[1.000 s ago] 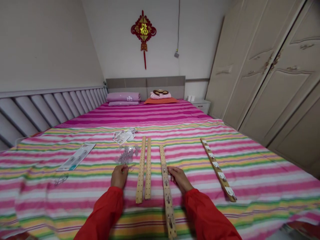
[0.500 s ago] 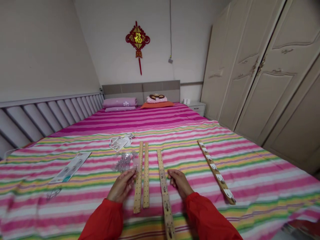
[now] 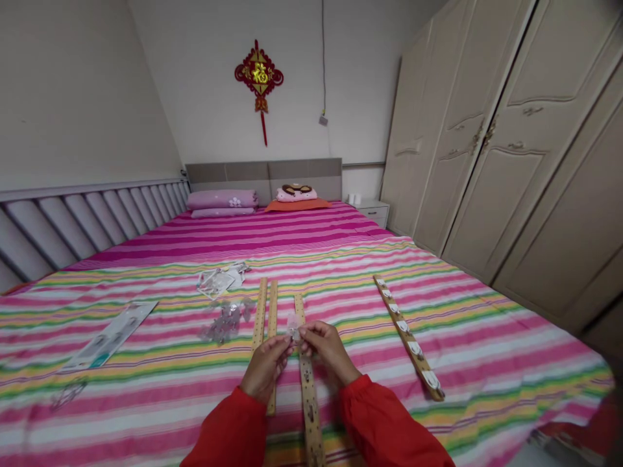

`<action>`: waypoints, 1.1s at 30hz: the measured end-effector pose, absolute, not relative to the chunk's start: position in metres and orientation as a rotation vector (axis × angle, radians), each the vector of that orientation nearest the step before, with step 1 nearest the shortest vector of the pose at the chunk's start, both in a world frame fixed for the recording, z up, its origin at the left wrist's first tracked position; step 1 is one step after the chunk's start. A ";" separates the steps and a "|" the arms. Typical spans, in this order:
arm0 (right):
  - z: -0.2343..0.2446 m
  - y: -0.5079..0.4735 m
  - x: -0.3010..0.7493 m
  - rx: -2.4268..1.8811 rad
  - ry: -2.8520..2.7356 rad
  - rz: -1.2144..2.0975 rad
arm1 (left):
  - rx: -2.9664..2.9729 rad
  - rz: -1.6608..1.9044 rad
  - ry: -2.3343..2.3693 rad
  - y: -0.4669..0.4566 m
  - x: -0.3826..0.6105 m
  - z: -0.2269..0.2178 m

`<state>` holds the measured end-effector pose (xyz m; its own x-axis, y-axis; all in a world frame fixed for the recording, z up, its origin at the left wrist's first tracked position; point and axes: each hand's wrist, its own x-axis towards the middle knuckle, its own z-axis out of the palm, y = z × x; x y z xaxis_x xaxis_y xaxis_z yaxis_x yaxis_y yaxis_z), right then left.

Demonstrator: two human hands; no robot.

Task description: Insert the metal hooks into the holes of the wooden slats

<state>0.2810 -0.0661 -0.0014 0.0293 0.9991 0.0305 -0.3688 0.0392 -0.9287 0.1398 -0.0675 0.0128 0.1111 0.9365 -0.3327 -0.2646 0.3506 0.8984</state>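
Note:
A small clear plastic packet (image 3: 293,322) with a shiny metal piece is pinched between my two hands. My left hand (image 3: 264,368) is closed on its left side, fingertips together, and my right hand (image 3: 329,349) grips its right side. Beneath them lies a perforated wooden strip (image 3: 308,395) with several metal fittings along its near part. Two bare perforated strips, a left one (image 3: 259,311) and a right one (image 3: 272,314), lie to the left, partly covered by my left hand. Farther left is a heap of small clear packets (image 3: 226,322) with metal pieces inside.
On the right rests a wooden strip with white hooks (image 3: 403,326). To the left lie a long flat package (image 3: 114,337), a thin wire-like item (image 3: 69,393) and crumpled wrappers (image 3: 221,280). Everything sits on a striped bedsheet (image 3: 160,415); a wardrobe (image 3: 516,175) stands right.
My left hand has moved right, away from the packet heap, bringing a small packet over the strip with fittings. My right hand has moved in to pinch it too. The view has shifted slightly.

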 end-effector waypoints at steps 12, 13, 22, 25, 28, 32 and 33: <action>-0.009 -0.039 0.304 -1.023 -0.799 1.307 | 1.212 1.017 1.185 -0.017 0.150 0.007; -0.010 -0.035 0.305 -1.027 -0.805 1.315 | 1.217 1.023 1.176 -0.012 0.152 0.008; -0.026 -0.007 0.304 -1.037 -0.814 1.233 | 1.133 1.107 1.156 0.018 0.166 -0.004; -0.038 -0.003 0.302 -1.050 -0.823 1.230 | 1.126 1.090 1.198 0.022 0.166 -0.014; -0.051 -0.001 0.300 -1.077 -0.814 1.252 | 1.118 1.041 1.247 0.025 0.165 -0.024; -0.063 -0.002 0.298 -1.093 -0.793 1.229 | 1.127 1.010 1.271 0.028 0.165 -0.032; -0.065 -0.002 0.298 -1.093 -0.790 1.221 | 1.133 1.009 1.270 0.029 0.166 -0.033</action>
